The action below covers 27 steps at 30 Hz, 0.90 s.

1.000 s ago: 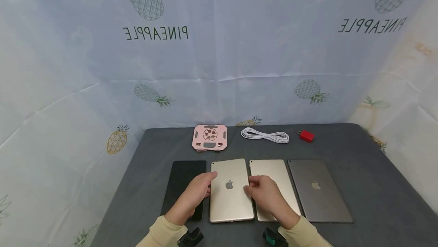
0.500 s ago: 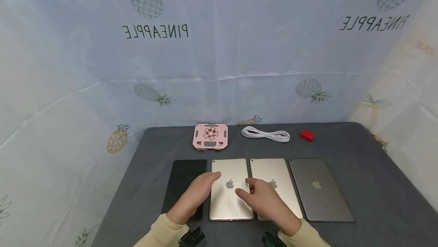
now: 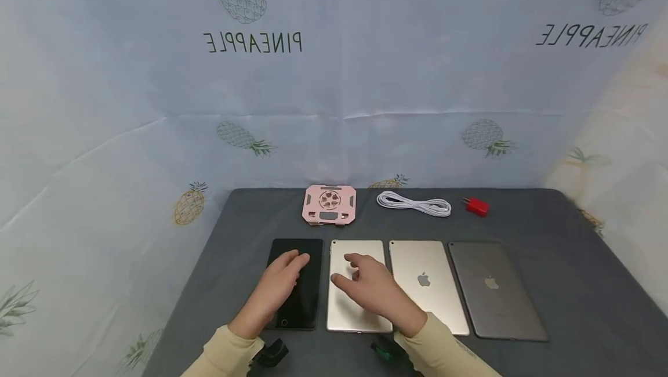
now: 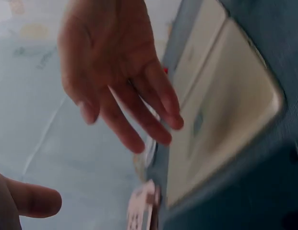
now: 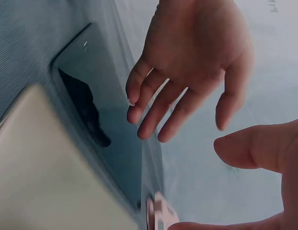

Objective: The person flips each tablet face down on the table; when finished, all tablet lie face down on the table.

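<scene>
In the head view four-sided tablets lie side by side in a row. Over the black tablet [image 3: 308, 307] at the left end hovers my left hand [image 3: 280, 275], its fingers loose and holding nothing. My right hand [image 3: 367, 284] is above the gold tablet [image 3: 349, 319] beside it, thumb and index finger spread apart, partly covering its back. The left wrist view shows the right hand [image 4: 115, 52] palm-on with relaxed fingers, near the gold tablet's face-down body. Across the right wrist view, the left hand [image 5: 196, 48] hangs with separated fingers, mirrored in the black tablet's glossy screen [image 5: 105, 96].
A second gold tablet [image 3: 428, 261] and a dark grey tablet [image 3: 496, 296] continue the row rightward. Behind them are a pink folding stand [image 3: 329, 205], a coiled white cable [image 3: 414, 204] and a red plug adapter [image 3: 477, 207]. A pineapple-print cloth [image 3: 334, 75] rises behind the grey tabletop.
Both hands held the gold tablet by its sides and have let it go; it lies in the row. The left hand moved left over the black tablet, the right hand left over the gold one.
</scene>
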{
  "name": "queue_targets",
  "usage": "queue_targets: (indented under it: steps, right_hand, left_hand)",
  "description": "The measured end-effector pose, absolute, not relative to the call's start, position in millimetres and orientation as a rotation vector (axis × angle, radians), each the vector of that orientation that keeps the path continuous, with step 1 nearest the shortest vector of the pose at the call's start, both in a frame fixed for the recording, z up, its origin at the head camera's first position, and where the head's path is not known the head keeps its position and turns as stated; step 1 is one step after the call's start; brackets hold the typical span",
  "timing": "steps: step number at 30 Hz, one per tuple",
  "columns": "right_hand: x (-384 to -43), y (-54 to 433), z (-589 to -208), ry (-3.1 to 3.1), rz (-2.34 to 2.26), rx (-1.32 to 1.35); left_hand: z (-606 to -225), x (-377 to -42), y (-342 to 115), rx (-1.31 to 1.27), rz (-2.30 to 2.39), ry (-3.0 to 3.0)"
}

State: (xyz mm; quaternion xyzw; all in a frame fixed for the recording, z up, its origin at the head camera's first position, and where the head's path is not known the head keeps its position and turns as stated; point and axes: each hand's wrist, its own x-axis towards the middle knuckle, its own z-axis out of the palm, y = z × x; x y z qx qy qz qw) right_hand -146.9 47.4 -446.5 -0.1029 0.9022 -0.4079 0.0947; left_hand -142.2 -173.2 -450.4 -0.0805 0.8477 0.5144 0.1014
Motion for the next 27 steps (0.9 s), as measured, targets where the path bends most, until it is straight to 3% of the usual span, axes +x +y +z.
queue_targets:
  steps: [11,27]
  right_hand:
    - [-156.2,-23.0,-458.9,2.560,-1.209,-0.381]
    - [-152.0,-35.6,-459.8,2.605,-1.189,-0.310]
  left_hand:
    - [-459.0,-140.9,-246.9,-0.321,1.376,2.531]
    - [-462.7,-153.0,-251.7,-0.379,1.391,2.354]
